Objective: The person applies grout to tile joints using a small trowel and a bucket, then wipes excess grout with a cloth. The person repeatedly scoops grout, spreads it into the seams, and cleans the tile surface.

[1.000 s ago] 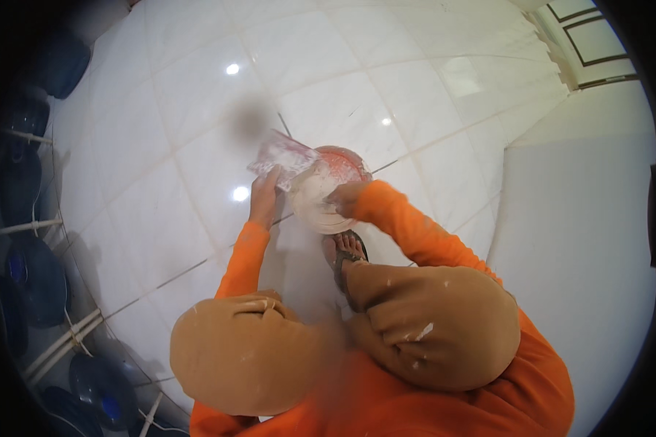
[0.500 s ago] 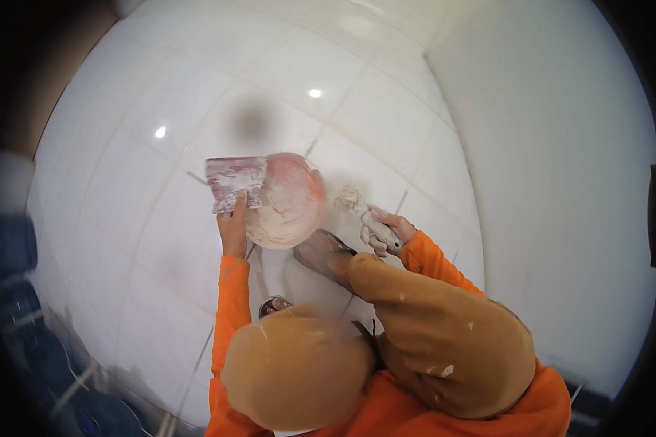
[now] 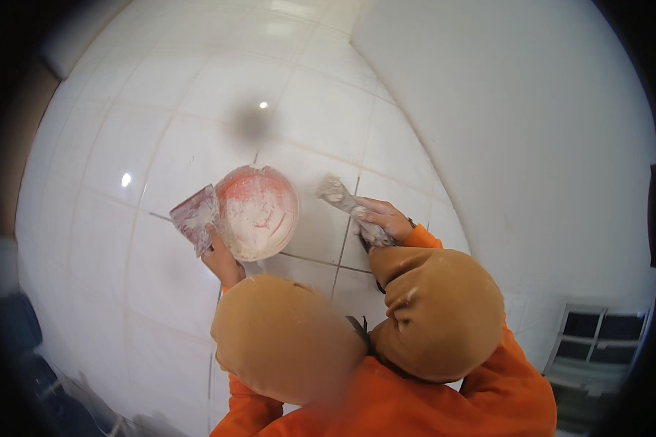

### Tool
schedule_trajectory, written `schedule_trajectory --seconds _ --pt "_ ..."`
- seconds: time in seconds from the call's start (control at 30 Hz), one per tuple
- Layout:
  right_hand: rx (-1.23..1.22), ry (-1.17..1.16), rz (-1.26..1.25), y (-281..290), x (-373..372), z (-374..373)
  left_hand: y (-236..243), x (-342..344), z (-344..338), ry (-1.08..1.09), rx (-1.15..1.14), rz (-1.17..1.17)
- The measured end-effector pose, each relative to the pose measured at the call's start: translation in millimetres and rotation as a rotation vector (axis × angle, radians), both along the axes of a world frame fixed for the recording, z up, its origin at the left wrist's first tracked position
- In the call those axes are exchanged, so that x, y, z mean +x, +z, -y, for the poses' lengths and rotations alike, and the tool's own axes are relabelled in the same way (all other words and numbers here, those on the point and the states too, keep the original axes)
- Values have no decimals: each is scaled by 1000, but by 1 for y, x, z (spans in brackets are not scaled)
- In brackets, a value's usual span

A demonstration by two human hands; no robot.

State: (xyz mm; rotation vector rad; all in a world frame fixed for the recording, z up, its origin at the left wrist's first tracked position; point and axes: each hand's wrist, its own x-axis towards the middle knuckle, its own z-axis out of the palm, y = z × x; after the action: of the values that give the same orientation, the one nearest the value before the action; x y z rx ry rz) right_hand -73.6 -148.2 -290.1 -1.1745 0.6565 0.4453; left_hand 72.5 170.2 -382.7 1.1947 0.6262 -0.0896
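My left hand (image 3: 224, 262) is closed around a flat dark-red putty spreader (image 3: 194, 218), smeared with whitish paste. The spreader sits at the left rim of a round red bucket (image 3: 251, 180), whose inside is coated with pale putty. To the right of the bucket, my right hand (image 3: 380, 217) grips the handle of a putty knife (image 3: 334, 192). A lump of putty covers the knife's blade, which points up and left, apart from the bucket. The handle is also caked with paste.
White glossy floor tiles (image 3: 219, 87) lie under the bucket. A plain white wall (image 3: 517, 146) rises on the right. Blue water jugs (image 3: 18, 320) stand at the lower left. My bent knees (image 3: 288, 335) are close below the bucket. A framed window-like panel (image 3: 598, 335) shows at the lower right.
My view has shifted, and the bucket now shows more of its inside. The spreader has turned to a slant at the bucket's left. My knees have come up nearer the hands, covering my feet.
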Motion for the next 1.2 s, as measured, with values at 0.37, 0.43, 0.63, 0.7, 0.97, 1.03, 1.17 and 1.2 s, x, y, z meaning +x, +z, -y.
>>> schedule_trajectory --seconds 0.37,0.43,0.63,0.7,0.97,1.03,1.17,1.2 --pt "-1170 899 331 -164 230 149 6 -11 15 219 165 -114" --pt "-1277 990 254 -174 258 154 7 -12 18 245 216 -104" --pt "-1329 1213 4 -182 288 168 8 -17 33 399 209 -322" --pt "-1208 1400 -71 -174 309 174 9 -12 34 436 209 -386" --pt "-1314 1205 43 -194 294 136 27 -28 25 373 53 -315" --pt "-1249 1323 21 -215 296 136 28 -34 25 312 -55 -221" --pt "-1250 1279 199 -256 324 140 21 -39 23 345 -51 -142" --pt "-1252 1301 241 -265 323 134 21 -45 21 376 11 -179"
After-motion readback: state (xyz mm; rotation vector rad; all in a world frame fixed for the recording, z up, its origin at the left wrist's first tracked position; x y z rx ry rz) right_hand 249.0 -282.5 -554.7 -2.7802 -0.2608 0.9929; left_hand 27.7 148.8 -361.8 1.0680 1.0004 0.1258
